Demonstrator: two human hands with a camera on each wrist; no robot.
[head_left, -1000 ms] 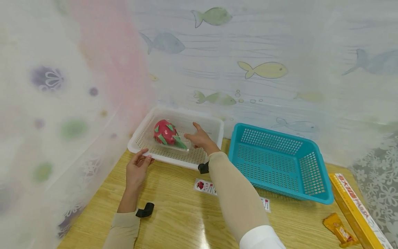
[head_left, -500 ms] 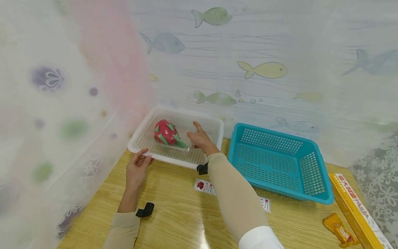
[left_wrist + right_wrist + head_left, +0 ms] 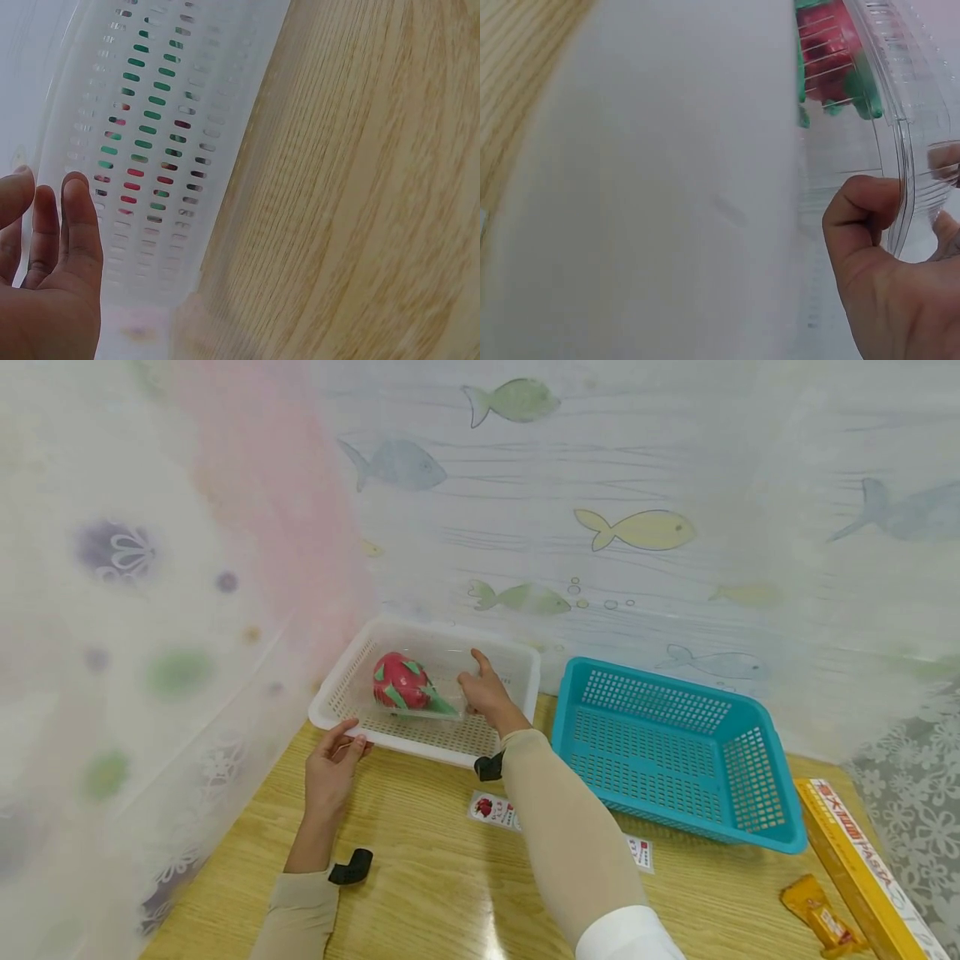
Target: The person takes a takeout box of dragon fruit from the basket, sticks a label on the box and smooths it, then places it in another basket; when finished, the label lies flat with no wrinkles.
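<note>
In the white basket (image 3: 420,752) at the back left lies a pink dragon fruit (image 3: 397,681) with green scales. It shows through a clear plastic box (image 3: 453,670) in the head view. My right hand (image 3: 486,693) grips the right end of this box, thumb curled against its edge in the right wrist view. The index finger points up along the plastic. My left hand (image 3: 330,768) holds the basket's front left rim between thumb and fingers. Seen from the left wrist, its fingertips (image 3: 78,196) lie against the slotted wall.
A teal basket (image 3: 652,760) stands to the right of the white one. Printed labels (image 3: 491,808) lie on the wooden table (image 3: 420,877), partly under my right arm. A yellow pasta box (image 3: 862,868) and an orange-wrapped snack (image 3: 821,917) are at the right. Printed curtains (image 3: 637,468) enclose the back.
My right hand has shifted slightly right and up with the clear box, which has tilted a little. The dragon fruit has shifted slightly. My left hand stays on the rim.
</note>
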